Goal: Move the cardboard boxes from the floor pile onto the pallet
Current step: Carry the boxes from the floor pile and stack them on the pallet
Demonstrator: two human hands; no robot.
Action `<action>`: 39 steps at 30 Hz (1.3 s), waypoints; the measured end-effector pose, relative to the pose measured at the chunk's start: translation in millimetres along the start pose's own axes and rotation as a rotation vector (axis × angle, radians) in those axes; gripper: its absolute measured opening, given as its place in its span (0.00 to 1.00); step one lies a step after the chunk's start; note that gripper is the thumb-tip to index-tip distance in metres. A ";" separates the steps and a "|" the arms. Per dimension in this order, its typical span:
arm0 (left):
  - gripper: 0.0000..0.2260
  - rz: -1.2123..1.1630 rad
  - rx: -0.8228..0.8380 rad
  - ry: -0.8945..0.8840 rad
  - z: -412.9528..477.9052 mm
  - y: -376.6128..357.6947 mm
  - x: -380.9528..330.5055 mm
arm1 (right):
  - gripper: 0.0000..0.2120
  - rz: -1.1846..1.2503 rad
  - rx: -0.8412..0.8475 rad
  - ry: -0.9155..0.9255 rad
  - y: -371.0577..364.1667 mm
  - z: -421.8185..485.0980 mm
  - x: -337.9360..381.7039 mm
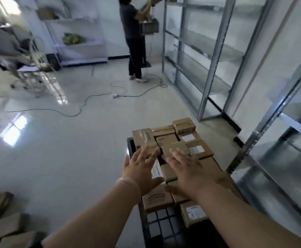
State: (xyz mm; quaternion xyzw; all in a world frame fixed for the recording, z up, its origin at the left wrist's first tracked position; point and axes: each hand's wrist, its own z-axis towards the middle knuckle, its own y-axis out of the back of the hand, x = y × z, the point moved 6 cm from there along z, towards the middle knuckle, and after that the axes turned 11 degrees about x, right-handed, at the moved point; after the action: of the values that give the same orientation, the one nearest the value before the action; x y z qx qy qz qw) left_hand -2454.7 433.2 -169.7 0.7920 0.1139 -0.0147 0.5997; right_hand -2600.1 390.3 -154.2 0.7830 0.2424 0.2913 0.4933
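**Both hands spread flat above the loaded pallet**

The left hand (140,169) and the right hand (187,171) reach forward side by side, fingers straight and spread, gripping nothing. They lie over the middle of the cardboard boxes (183,125) packed on the black pallet (162,224). Motion blur hides whether the palms touch the box tops. A pale bracelet (128,182) circles the left wrist.

The boxes sit close together in rows on the pallet, several with white labels facing up. A small box (179,148) just beyond the right fingertips sits on top of the others, slightly askew. The near end of the pallet shows bare grid.

The floor pile (6,228) of brown boxes lies at the near left corner, well apart from the pallet.

Grey metal shelving (208,59) stands along the right side. On the shiny floor (65,149) dark cables (71,111) trail to a power strip (115,95). At the far end another person (133,38) stands with arms raised toward a shelf, and a white rack (81,45) stands against the far wall.
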 end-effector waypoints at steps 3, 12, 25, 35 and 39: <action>0.42 -0.062 -0.057 0.119 -48.8 17.8 55.5 | 0.45 -0.089 0.001 0.112 12.7 7.3 66.8; 0.40 -0.157 -0.136 0.343 -177.5 24.5 233.7 | 0.44 -0.190 0.027 0.339 -5.0 53.9 274.6; 0.40 -0.224 -0.120 0.632 -304.8 2.7 478.1 | 0.43 -0.332 0.151 0.607 -60.2 134.5 543.2; 0.40 -0.326 -0.109 0.757 -283.8 2.6 559.5 | 0.44 -0.418 0.206 0.688 -56.2 231.0 592.8; 0.40 -0.338 -0.114 0.826 -244.7 24.4 599.4 | 0.44 -0.432 0.213 0.730 -39.5 293.7 599.2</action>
State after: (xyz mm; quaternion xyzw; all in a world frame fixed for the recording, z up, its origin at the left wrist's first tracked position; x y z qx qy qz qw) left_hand -1894.0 757.8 -173.7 0.6675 0.4722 0.2112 0.5357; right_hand -1972.4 620.2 -161.1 0.6065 0.5880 0.4124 0.3412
